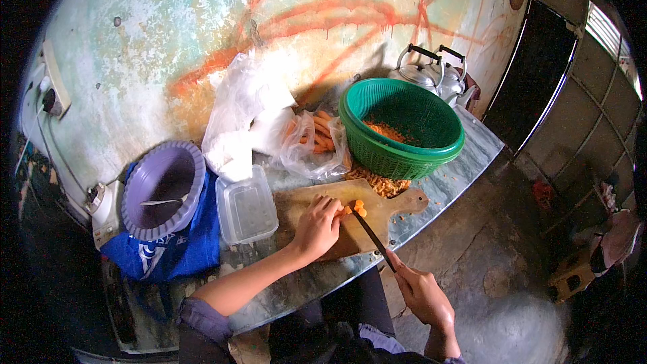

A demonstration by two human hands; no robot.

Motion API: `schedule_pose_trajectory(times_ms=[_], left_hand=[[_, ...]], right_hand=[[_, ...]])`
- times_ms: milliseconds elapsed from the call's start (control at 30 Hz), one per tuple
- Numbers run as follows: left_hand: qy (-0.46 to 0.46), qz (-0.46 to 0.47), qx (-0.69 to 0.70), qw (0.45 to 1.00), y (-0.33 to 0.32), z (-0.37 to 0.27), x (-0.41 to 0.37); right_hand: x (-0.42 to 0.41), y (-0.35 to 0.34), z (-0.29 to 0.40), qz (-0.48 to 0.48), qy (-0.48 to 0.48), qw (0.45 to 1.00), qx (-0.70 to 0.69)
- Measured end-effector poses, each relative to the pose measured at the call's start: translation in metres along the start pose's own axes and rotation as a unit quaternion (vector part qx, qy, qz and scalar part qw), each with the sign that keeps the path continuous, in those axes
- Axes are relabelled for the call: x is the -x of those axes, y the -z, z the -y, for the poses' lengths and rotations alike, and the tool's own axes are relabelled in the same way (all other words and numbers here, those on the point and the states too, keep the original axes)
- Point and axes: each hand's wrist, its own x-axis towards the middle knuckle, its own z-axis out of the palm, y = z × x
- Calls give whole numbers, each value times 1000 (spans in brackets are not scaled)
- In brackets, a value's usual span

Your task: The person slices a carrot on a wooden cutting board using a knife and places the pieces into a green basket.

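On a wooden cutting board (368, 193) with a rounded handle, my left hand (317, 227) pins down a piece of carrot (347, 210), mostly hidden by the fingers. My right hand (423, 296) grips a dark-bladed kitchen knife (371, 232) by its handle. The blade tip lies against the carrot end. A few cut carrot pieces (360, 208) sit just beyond the blade on the board. Behind the board, a clear plastic bag (303, 162) holds several whole carrots (322, 132).
A green colander (399, 162) with orange bits inside stands behind the board, peelings (386, 184) beside its base. To the left are a clear plastic container (246, 212) and a purple basin (134, 197) on blue cloth (202, 258). Metal kettles (419, 75) stand by the wall.
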Motion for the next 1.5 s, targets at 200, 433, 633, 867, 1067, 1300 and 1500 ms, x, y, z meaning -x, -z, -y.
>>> schedule_pose_trajectory(times_ms=[200,433,633,867,1067,1300,1500], left_hand=[[14,5,23,1000,3,-1,-2],[-1,-14,14,1000,5,-3,-2],[3,-7,26,1000,3,1,-2],[23,1,43,999,4,0,-3],[29,1,26,999,2,3,0],[30,-7,45,999,-1,4,1],[20,-6,71,997,4,9,-2]], right_hand=[[-5,-4,10,-15,-2,999,-37],[-8,-10,4,-17,17,1000,-10],[-18,-5,7,21,37,999,1],[-49,-17,5,47,55,997,39],[-43,-16,14,58,2,996,64],[-11,-7,-17,40,71,994,71],[-19,8,-15,-1,75,996,38]])
